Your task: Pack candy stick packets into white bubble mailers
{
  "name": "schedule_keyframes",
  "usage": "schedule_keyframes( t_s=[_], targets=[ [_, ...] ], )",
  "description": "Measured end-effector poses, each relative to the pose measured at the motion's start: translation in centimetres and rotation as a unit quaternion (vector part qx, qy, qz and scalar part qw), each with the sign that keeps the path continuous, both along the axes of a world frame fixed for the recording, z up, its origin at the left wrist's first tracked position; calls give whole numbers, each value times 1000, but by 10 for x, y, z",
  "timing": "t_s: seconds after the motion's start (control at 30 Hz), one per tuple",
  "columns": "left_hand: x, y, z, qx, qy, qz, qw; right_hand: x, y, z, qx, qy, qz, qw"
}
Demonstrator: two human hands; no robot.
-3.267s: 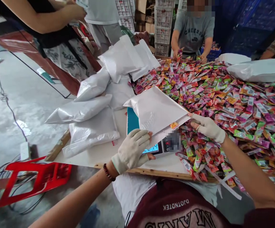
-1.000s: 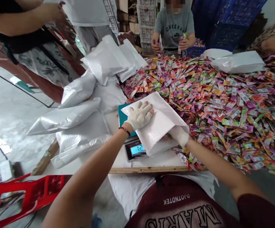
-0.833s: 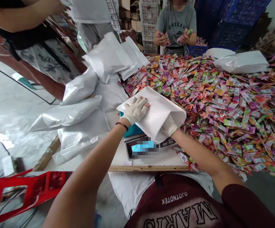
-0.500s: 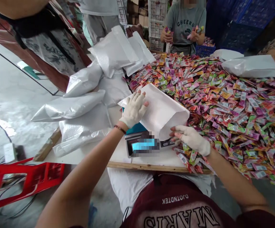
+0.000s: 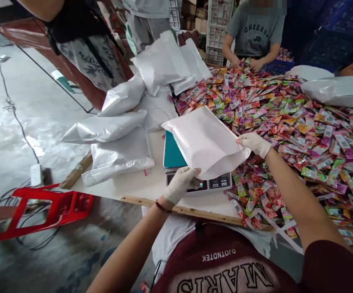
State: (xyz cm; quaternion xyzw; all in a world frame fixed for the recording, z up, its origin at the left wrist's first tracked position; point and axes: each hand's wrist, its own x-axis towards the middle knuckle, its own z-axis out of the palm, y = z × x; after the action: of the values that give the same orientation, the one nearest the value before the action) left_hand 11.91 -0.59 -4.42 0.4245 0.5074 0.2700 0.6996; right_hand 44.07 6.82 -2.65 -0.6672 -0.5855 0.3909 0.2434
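Note:
A white plastic bag (image 5: 203, 140) lies on a teal-topped weighing scale (image 5: 173, 156) at the table's near edge. My gloved left hand (image 5: 181, 184) grips the bag's near edge, over the scale's display. At the bag's right corner my gloved right hand (image 5: 254, 143) pinches the open end. A wide heap of small colourful sachets (image 5: 301, 122) covers the table to the right of the bag.
Several filled white bags (image 5: 118, 142) lie left of the scale, and more (image 5: 338, 89) at the far right. A person in a grey shirt (image 5: 254, 32) works across the table; others stand at the upper left. A red plastic stool (image 5: 42, 209) lies on the floor.
My left hand has moved from the bag's top to its near edge by the display. My right hand, first inside the bag's mouth, came out and now holds its right corner.

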Motion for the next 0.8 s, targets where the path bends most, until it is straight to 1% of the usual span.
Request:
schedule_keyframes(
  t_s=[0.03, 0.07, 0.1, 0.13, 0.17, 0.2, 0.23, 0.27, 0.3, 0.33, 0.37, 0.4, 0.43, 0.47, 0.5, 0.53, 0.57, 0.6, 0.63, 0.7, 0.8],
  targets=[
    [-12, 0, 2, 23, 16, 18, 999, 1, -10, -5, 7, 17, 18, 1000],
    [-28, 0, 3, 47, 41, 28, 998, 3, -22, -9, 20, 14, 39, 999],
    [-45, -1, 5, 77, 74, 28, 994, 6, -34, -12, 45, -13, 59, 997],
    [-63, -1, 7, 117, 112, 22, 987, 9, -45, -13, 88, -60, 69, 992],
    [-79, -2, 8, 173, 162, 20, 971, 11, -54, -13, 146, -117, 71, 980],
    [-92, -1, 8, 242, 222, 23, 944, 11, -60, -13, 215, -174, 74, 958],
    [-102, 1, 9, 317, 286, 27, 904, 10, -64, -13, 283, -221, 87, 929],
    [-108, 5, 9, 390, 348, 27, 852, 7, -65, -12, 342, -251, 117, 898],
    [-111, 10, 9, 454, 399, 17, 797, 2, -65, -12, 384, -267, 164, 869],
    [-112, 15, 8, 505, 432, -7, 747, -6, -65, -12, 411, -272, 221, 842],
    [-111, 22, 8, 545, 447, -47, 707, -15, -64, -13, 426, -270, 279, 817],
    [-109, 28, 7, 576, 448, -98, 677, -24, -64, -15, 433, -264, 332, 795],
    [-107, 34, 6, 599, 436, -154, 654, -32, -65, -18, 435, -253, 375, 778],
    [-106, 39, 5, 614, 414, -210, 638, -39, -66, -22, 437, -238, 405, 767],
    [-105, 42, 5, 620, 387, -259, 631, -45, -68, -27, 441, -220, 422, 761],
    [-104, 45, 5, 621, 357, -295, 632, -47, -70, -31, 447, -198, 425, 762],
    [-104, 46, 7, 618, 331, -314, 640, -48, -72, -34, 453, -174, 415, 769],
    [-104, 47, 10, 611, 310, -319, 654, -48, -73, -36, 459, -146, 396, 782],
    [-103, 47, 15, 602, 297, -312, 672, -46, -73, -35, 460, -115, 372, 798],
    [-99, 47, 30, 581, 279, -290, 708, -42, -70, -25, 448, -51, 331, 829],
    [-92, 50, 60, 560, 250, -257, 747, -36, -61, 5, 401, 11, 273, 874]
  ],
)
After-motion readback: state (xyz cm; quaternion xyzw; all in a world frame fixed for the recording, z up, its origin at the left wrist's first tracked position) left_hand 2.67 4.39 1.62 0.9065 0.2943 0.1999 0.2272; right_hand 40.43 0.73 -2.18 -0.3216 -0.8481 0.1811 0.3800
